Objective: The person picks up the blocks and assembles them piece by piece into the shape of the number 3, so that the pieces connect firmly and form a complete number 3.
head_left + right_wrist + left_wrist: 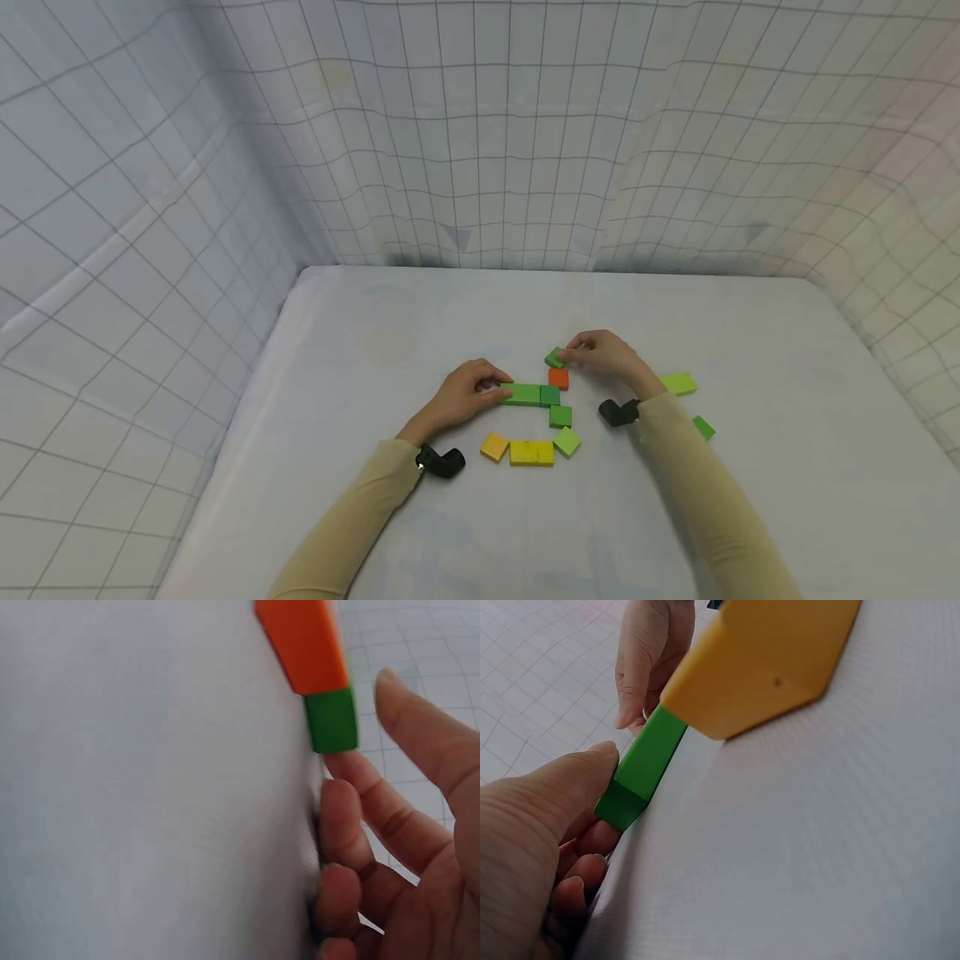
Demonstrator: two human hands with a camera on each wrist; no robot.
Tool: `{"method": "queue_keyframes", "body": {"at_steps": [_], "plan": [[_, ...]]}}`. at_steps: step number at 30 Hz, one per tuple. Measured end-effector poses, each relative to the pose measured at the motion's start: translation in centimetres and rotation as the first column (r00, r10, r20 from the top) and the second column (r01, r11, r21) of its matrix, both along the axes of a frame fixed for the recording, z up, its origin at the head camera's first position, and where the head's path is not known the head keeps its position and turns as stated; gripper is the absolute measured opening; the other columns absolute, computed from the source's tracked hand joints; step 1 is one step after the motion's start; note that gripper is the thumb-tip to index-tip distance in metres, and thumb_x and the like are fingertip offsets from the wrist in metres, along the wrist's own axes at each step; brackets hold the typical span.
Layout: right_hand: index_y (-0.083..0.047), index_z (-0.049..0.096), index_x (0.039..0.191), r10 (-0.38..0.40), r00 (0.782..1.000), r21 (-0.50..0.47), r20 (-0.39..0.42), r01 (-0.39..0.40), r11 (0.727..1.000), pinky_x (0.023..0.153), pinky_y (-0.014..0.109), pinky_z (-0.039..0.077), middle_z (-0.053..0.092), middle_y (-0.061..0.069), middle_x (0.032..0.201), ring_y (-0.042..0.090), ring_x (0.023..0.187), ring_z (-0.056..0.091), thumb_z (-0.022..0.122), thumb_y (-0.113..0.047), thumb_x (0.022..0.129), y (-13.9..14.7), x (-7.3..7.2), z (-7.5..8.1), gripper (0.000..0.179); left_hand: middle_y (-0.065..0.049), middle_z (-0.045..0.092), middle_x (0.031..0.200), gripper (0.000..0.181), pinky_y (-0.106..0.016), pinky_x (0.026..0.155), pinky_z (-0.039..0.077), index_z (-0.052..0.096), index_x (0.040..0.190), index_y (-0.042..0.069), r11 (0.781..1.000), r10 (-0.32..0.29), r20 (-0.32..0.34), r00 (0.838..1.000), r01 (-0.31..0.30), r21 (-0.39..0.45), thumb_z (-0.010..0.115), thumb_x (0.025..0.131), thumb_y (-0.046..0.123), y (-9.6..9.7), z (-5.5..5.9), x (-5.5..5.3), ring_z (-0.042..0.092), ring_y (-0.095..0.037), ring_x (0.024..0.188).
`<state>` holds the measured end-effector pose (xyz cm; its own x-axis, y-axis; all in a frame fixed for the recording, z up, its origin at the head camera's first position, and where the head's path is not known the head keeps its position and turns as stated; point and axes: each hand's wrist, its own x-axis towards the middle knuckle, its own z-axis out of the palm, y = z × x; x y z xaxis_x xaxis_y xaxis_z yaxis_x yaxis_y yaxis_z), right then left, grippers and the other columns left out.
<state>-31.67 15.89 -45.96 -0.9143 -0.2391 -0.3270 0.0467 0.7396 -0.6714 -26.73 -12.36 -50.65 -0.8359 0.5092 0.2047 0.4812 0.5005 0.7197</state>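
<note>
My left hand [461, 394] pinches the left end of a long green block [521, 394] lying on the table, thumb and fingers around that end. A darker green square block [550, 396] adjoins its right end. My right hand [603, 352] is at a small green block [554, 358], set at an angle just behind an orange-red block [558, 379]. In the right wrist view a fingertip touches the end of the green block [332, 724], while the thumb stands apart from it. Another green square [560, 417] lies in front of the darker one.
Nearer the front lie an orange block [494, 447], yellow blocks [532, 453] side by side and a tilted light green block [567, 442]. By the right forearm are a lime block [679, 383] and a small green block [703, 427]. Gridded cloth [465, 150] surrounds the white table [360, 333].
</note>
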Motion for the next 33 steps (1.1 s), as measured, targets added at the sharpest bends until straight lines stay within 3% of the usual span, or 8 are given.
{"method": "queue_keyframes", "body": {"at_steps": [5, 8, 12, 16, 20, 23, 26, 33], "plan": [[-0.006, 0.061, 0.115, 0.060, 0.997, -0.080, 0.043, -0.056, 0.995, 0.073, 0.034, 0.037, 0.061, 0.009, 0.096, 0.023, 0.082, 0.050, 0.050, -0.055, 0.093, 1.9, -0.1, 0.7, 0.055, 0.010, 0.057, 0.090, 0.020, -0.026, 0.070, 0.042, 0.072, 0.104, 0.018, 1.000, 0.011, -0.001, 1.000, -0.011, -0.012, 0.068, 0.089, 0.031, 0.1, -0.1, 0.0, 0.049, -0.008, 0.078], [-0.003, 0.059, 0.120, 0.072, 0.995, -0.090, -0.065, -0.077, 0.993, 0.074, 0.037, 0.041, 0.062, 0.012, 0.100, 0.026, 0.085, 0.054, 0.050, -0.046, 0.097, 4.3, 0.4, 1.6, 0.050, 0.010, 0.057, 0.090, 0.020, -0.027, 0.070, 0.042, 0.072, 0.104, 0.018, 1.000, 0.013, -0.001, 1.000, -0.013, -0.009, 0.068, 0.089, 0.031, 0.2, 0.0, 0.0, 0.049, -0.008, 0.078], [-0.002, 0.062, 0.117, 0.081, 0.973, -0.025, -0.215, -0.089, 0.996, 0.077, 0.041, 0.043, 0.062, 0.013, 0.103, 0.028, 0.091, 0.056, 0.057, -0.032, 0.097, 9.2, 1.5, 2.6, 0.037, 0.009, 0.058, 0.089, 0.020, -0.027, 0.070, 0.042, 0.072, 0.104, 0.017, 1.000, 0.014, -0.008, 1.000, -0.014, -0.006, 0.068, 0.090, 0.030, 0.2, 0.0, 0.1, 0.049, -0.009, 0.078], [-0.003, 0.063, 0.115, 0.147, 0.984, 0.057, -0.103, -0.142, 0.988, 0.078, 0.039, 0.042, 0.059, 0.009, 0.103, 0.025, 0.093, 0.052, 0.062, -0.030, 0.094, 14.3, 2.9, 3.1, 0.034, 0.010, 0.057, 0.089, 0.020, -0.027, 0.070, 0.042, 0.072, 0.104, 0.017, 1.000, 0.012, -0.006, 1.000, -0.012, -0.012, 0.068, 0.089, 0.031, 0.2, -0.1, 0.0, 0.049, -0.008, 0.077], [-0.004, 0.060, 0.119, 0.201, 0.976, 0.005, 0.082, -0.202, 0.979, 0.080, 0.038, 0.037, 0.055, 0.008, 0.104, 0.024, 0.096, 0.046, 0.066, -0.029, 0.090, 17.2, 3.6, 2.8, 0.038, 0.010, 0.057, 0.089, 0.020, -0.027, 0.070, 0.042, 0.072, 0.104, 0.018, 1.000, 0.008, -0.006, 1.000, -0.008, -0.014, 0.068, 0.089, 0.030, 0.2, -0.1, -0.1, 0.049, -0.008, 0.078], [-0.004, 0.059, 0.116, 0.236, 0.965, -0.048, 0.119, -0.231, 0.972, 0.078, 0.035, 0.035, 0.050, 0.007, 0.097, 0.022, 0.092, 0.043, 0.069, -0.025, 0.088, 17.7, 3.3, 2.2, 0.037, 0.009, 0.057, 0.089, 0.019, -0.027, 0.070, 0.042, 0.072, 0.103, 0.018, 1.000, 0.005, -0.006, 1.000, -0.005, -0.011, 0.068, 0.089, 0.030, 0.3, 0.1, 0.0, 0.049, -0.009, 0.078], [-0.001, 0.059, 0.111, 0.229, 0.970, -0.049, 0.083, -0.225, 0.973, 0.071, 0.032, 0.034, 0.047, 0.005, 0.085, 0.019, 0.080, 0.042, 0.072, -0.022, 0.085, 17.2, 2.6, 1.8, 0.036, 0.010, 0.057, 0.090, 0.019, -0.027, 0.070, 0.042, 0.072, 0.103, 0.018, 1.000, 0.000, -0.001, 1.000, 0.000, -0.009, 0.068, 0.089, 0.031, 0.3, 0.1, 0.0, 0.049, -0.009, 0.078], [0.000, 0.058, 0.118, 0.095, 0.994, -0.035, 0.046, -0.093, 0.995, 0.072, 0.034, 0.033, 0.052, 0.005, 0.083, 0.019, 0.078, 0.042, 0.073, -0.028, 0.084, 13.6, -0.6, 1.5, 0.046, 0.010, 0.056, 0.089, 0.018, -0.027, 0.070, 0.041, 0.072, 0.103, 0.018, 1.000, 0.017, 0.002, 1.000, -0.017, -0.017, 0.068, 0.090, 0.030, 0.3, 0.0, 0.1, 0.048, -0.008, 0.078]]}}
